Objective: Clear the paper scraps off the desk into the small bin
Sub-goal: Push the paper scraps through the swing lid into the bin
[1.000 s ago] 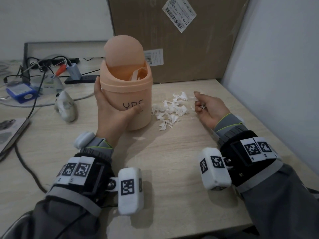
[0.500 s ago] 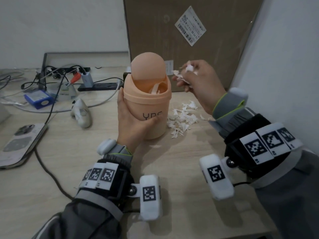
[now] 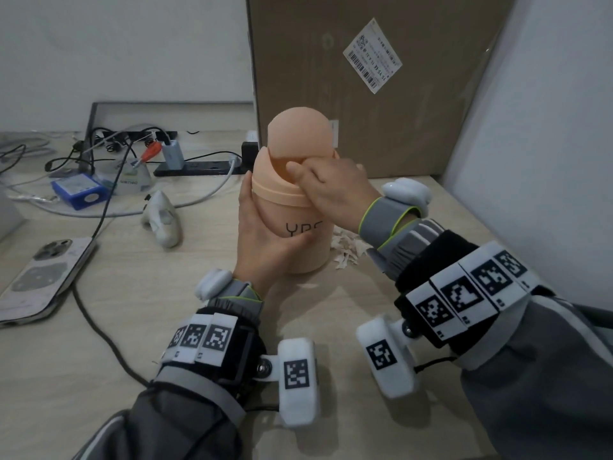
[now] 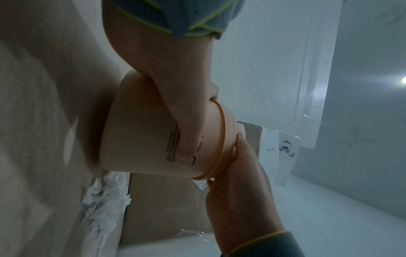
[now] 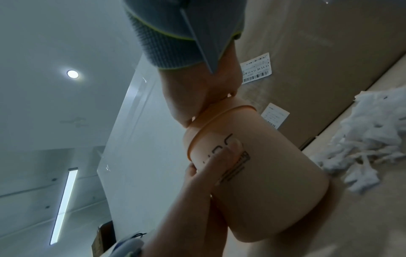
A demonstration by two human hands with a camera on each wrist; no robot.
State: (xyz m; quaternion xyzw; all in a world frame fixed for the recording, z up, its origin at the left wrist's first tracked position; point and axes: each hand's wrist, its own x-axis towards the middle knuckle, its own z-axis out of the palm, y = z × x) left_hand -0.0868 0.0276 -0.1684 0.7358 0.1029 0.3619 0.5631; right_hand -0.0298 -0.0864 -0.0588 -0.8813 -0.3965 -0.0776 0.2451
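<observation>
Upright on the desk [image 3: 139, 327], the small bin [image 3: 308, 247] stands with its long axis vertical and its swing lid [image 3: 298, 134] tipped open. Since half a second ago, the right hand [image 3: 335, 190] has dropped onto the opening, fingers bunched; any contents are hidden. The left hand [image 3: 265, 240] wraps the bin's body, beside the paper scraps [image 3: 348, 250].

White walls [image 3: 116, 44], recessed ceiling lights [image 5: 72, 74], pale wooden desk [image 3: 166, 327]
</observation>
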